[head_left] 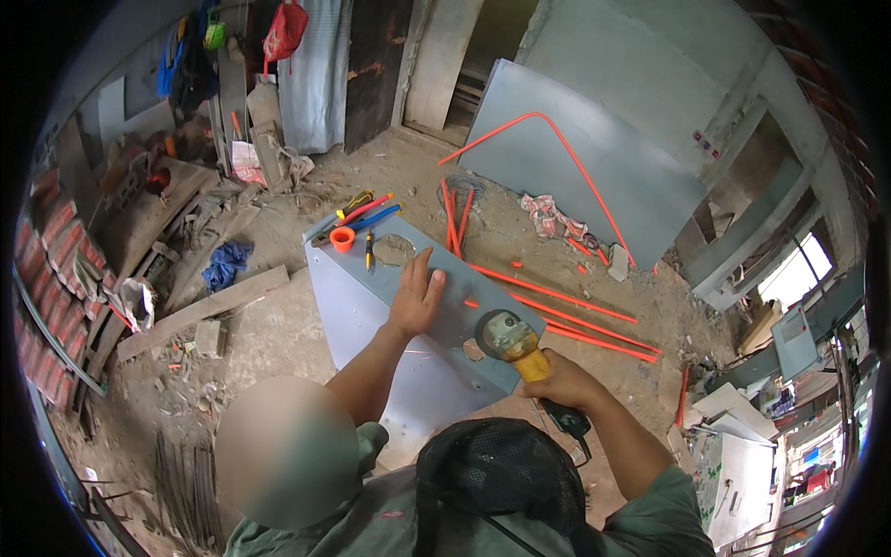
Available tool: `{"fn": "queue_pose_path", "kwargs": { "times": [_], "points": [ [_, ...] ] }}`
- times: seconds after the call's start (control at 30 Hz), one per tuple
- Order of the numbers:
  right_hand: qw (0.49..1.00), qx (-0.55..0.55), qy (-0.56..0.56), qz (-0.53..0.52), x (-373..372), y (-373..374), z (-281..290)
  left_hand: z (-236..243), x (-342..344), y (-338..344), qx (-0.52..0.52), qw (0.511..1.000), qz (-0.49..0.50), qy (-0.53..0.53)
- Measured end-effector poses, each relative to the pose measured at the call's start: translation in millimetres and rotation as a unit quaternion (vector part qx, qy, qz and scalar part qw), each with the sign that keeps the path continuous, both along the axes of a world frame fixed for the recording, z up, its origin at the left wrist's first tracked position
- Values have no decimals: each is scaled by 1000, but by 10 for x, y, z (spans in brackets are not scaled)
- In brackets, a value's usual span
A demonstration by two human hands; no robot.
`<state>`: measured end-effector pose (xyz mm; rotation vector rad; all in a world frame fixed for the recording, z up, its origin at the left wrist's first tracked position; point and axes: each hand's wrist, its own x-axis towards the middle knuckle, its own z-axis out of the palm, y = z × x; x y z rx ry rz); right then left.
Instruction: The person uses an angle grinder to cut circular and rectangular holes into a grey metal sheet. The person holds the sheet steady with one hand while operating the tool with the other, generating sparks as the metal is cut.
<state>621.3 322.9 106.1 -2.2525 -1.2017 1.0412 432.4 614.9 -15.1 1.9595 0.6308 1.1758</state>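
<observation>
My left hand (417, 295) lies on a grey sheet-topped box (436, 320) with pale sides, its fingers stretched out. A large round opening (394, 249) is beyond the fingertips. My right hand (564, 381) is wrapped round the yellow body of an angle grinder (531, 360). The grinder's head is over the box's right part, beside a smaller round opening (474, 350); whether its disc touches the sheet I cannot tell. At the far left corner lie an orange ring-shaped fitting (342, 239), a yellow-and-black pen-like tool (369, 251) and several tools with red, yellow and blue handles (371, 213).
Long orange pipes (580, 325) lie right of the box. Behind them a big grey sheet (594, 139) leans on the wall, with a bent orange pipe (585, 172) against it. A wooden plank (204, 314), a blue cloth (225, 265) and rubble lie left. A black mesh item (501, 473) is near my body.
</observation>
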Motion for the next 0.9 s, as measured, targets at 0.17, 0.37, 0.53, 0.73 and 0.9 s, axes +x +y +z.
{"fn": "queue_pose_path", "kwargs": {
  "times": [0.17, 0.37, 0.53, 0.73, 0.9],
  "points": [
    [1000, -23, 18, -6, -35, 35, 0, -10, -38, -1, -45, 999, -17, -2],
    [1000, 8, 7, 23, 108, 199, -112, 62, 19, 111, -45, 999, -15, -12],
    [999, 16, 4, 38, 114, 205, -149, 35, 28, 122, -21, 999, -12, -29],
    [999, -5, 25, 37, 90, 219, -60, -43, 62, 164, -59, 996, -26, -55],
    [999, -12, 20, 21, 117, 229, -99, -97, 64, 226, -65, 995, -36, -71]
  ]
}}
